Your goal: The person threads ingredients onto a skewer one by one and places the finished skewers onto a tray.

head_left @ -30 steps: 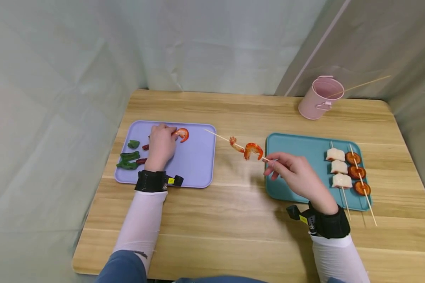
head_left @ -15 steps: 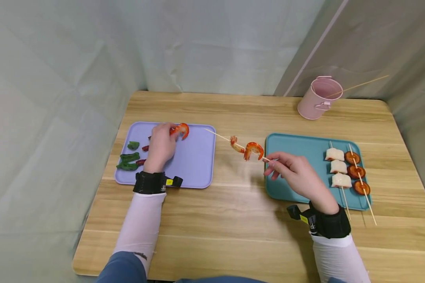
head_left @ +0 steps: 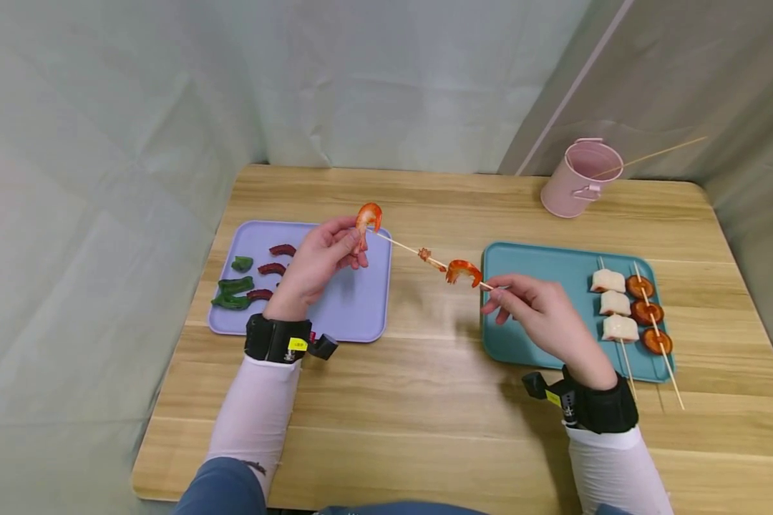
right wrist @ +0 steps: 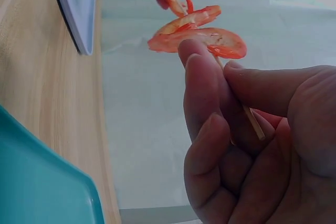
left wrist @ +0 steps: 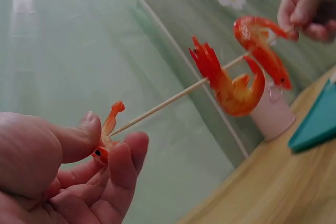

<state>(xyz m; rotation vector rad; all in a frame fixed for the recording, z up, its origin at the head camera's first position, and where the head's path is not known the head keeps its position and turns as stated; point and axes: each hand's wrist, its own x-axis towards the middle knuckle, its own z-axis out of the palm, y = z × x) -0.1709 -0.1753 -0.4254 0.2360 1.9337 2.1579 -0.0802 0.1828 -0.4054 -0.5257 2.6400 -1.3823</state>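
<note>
My left hand (head_left: 318, 261) pinches a shrimp (head_left: 368, 217) above the lilac tray's right part. The tip of a thin wooden skewer (head_left: 396, 244) meets this shrimp at its body, as the left wrist view shows. Two more orange shrimps are threaded further along the stick, one of them a curled shrimp (head_left: 464, 272) closer to the blunt end. That end is pinched between thumb and fingers of my right hand (head_left: 541, 315), over the left side of the teal tray. In the right wrist view the skewer's butt (right wrist: 254, 121) lies across the fingers.
The lilac tray (head_left: 361, 315) bears green pepper pieces (head_left: 235, 285) and dark red curved pieces (head_left: 272, 269). On the teal tray (head_left: 522, 257) lie a skewer of white chunks (head_left: 618, 303) and one of brown round slices (head_left: 648, 313). A pink bucket (head_left: 570, 189) with a stick stands behind.
My left hand has lifted the shrimp off the lilac tray and brought it right, to the skewer's tip. The right hand has stayed nearly still, holding the skewer.
</note>
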